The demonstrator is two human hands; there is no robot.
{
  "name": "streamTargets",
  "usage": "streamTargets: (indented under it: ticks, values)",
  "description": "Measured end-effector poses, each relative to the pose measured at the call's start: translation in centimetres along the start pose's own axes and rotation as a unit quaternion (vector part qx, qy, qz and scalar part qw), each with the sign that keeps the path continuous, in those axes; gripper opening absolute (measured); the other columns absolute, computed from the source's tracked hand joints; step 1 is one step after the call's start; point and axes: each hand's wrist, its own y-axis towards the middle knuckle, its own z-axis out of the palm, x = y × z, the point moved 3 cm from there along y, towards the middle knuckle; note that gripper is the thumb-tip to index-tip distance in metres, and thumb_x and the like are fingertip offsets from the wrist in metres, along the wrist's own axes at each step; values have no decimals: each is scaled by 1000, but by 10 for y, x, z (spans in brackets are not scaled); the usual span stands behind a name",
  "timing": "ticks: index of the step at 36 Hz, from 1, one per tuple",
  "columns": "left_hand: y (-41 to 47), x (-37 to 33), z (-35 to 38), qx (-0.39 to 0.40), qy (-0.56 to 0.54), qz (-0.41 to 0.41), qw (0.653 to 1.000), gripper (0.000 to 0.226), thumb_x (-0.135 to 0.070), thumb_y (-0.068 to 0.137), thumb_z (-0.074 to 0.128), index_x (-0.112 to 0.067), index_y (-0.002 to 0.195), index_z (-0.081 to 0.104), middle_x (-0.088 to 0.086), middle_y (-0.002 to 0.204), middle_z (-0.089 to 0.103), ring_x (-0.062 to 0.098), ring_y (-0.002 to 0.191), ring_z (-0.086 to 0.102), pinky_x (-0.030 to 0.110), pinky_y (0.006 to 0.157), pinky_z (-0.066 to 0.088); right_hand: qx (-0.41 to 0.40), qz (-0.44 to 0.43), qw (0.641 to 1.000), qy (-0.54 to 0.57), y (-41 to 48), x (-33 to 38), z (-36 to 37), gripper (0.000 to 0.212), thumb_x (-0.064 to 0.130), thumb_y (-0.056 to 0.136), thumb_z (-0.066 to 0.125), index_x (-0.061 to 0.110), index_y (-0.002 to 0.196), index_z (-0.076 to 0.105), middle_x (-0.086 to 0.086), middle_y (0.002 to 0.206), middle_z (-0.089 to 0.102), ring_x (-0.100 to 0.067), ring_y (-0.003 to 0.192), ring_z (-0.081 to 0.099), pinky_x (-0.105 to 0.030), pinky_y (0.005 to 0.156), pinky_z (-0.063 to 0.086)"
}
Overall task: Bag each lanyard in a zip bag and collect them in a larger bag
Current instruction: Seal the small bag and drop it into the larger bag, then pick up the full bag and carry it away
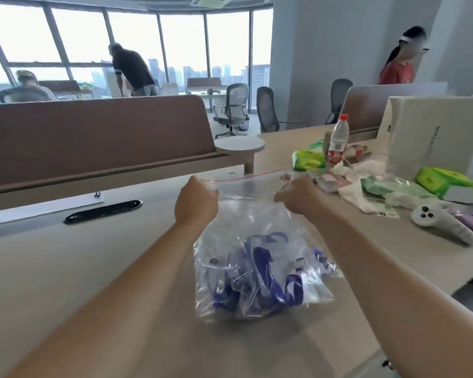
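Head view. Noted first: large bag (pixel 253 214), clear, upright, mouth stretched wide, red strip (pixel 246 176) along its far lip. Gripped at both top corners: left hand (pixel 195 201) curled in a fist on the left corner, right hand (pixel 295 193) with fingers curled on the right corner. Found heaped at the bottom of the large bag: blue lanyards (pixel 262 268) inside small clear bags (pixel 246 304), well below both grips, touched by neither hand. Bottom of the large bag resting on the desk (pixel 93 255). Right of the large bag and apart from it: water bottle (pixel 338 139), green packets (pixel 307 159), white box (pixel 432 132), white controller (pixel 432 218).
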Motion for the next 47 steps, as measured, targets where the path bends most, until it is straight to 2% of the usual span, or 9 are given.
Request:
streamTargets:
  ticks: [3, 6, 14, 19, 25, 34, 38, 42, 47]
  values:
    - [12, 18, 15, 6, 28, -12, 1000, 18, -20, 87, 63, -3, 90, 63, 11, 88, 72, 32, 89, 66, 32, 68, 44, 6, -10, 1000, -14, 12, -7, 19, 14, 10, 80, 75, 16, 83, 62, -9, 92, 70, -27, 82, 63, -29, 64, 49]
    - [19, 32, 27, 10, 43, -23, 999, 18, -22, 86, 63, -4, 88, 62, 10, 87, 72, 32, 89, 64, 34, 70, 45, -3, -23, 1000, 1, 33, -21, 36, 28, 8, 81, 73, 23, 61, 58, -9, 82, 73, -29, 79, 67, -34, 71, 53]
    - [27, 49, 44, 17, 60, -13, 998, 17, -27, 88, 68, -21, 90, 52, 5, 102, 63, 29, 91, 58, 30, 72, 38, 73, 27, 994, -83, 59, -41, 58, 23, 17, 88, 64, 7, 107, 70, -10, 108, 67, -25, 93, 62, -28, 73, 45]
    - [40, 51, 51, 44, 51, -25, 997, 16, -26, 86, 67, -24, 88, 52, 9, 111, 60, 29, 95, 56, 29, 75, 38, 94, 47, 981, -162, 60, -40, 60, 24, 16, 88, 62, 2, 105, 70, -16, 103, 68, -31, 90, 67, -35, 72, 56]
    - [58, 53, 64, 71, 64, 33, 995, 10, -10, 85, 56, -19, 90, 55, 12, 105, 61, 34, 97, 55, 30, 71, 36, 107, 99, 969, -197, 70, -49, 66, 18, 17, 88, 65, 4, 101, 68, -9, 81, 56, -18, 61, 48, -24, 47, 35]
    - [72, 56, 81, 184, 78, -29, 979, 34, -9, 86, 61, -9, 118, 50, 18, 120, 47, 39, 93, 60, 32, 73, 43, 23, 123, 982, -138, 71, -70, 73, 13, 7, 83, 61, 10, 96, 60, -11, 98, 65, -28, 92, 60, -32, 76, 46]
    - [64, 41, 74, 200, 54, -76, 975, 47, -13, 88, 67, -4, 128, 45, 19, 128, 41, 41, 103, 59, 36, 84, 45, -1, 182, 981, -67, 68, -73, 65, 38, 3, 86, 57, 12, 121, 46, -4, 102, 47, -24, 99, 53, -33, 84, 44]
    - [59, 26, 66, 209, 58, -133, 967, 53, -20, 87, 71, -1, 129, 45, 19, 130, 40, 43, 108, 58, 40, 90, 46, 50, 209, 971, -107, 67, -58, 53, 17, 3, 89, 53, 10, 74, 51, -12, 79, 52, -23, 80, 50, -26, 63, 39]
    - [55, 20, 56, 192, 110, -175, 959, 65, -40, 80, 77, -3, 123, 47, 17, 127, 43, 39, 114, 54, 43, 94, 46, 25, 195, 970, -139, 70, -47, 55, 26, 16, 88, 41, 14, 68, 57, -22, 89, 67, -40, 93, 62, -41, 89, 50]
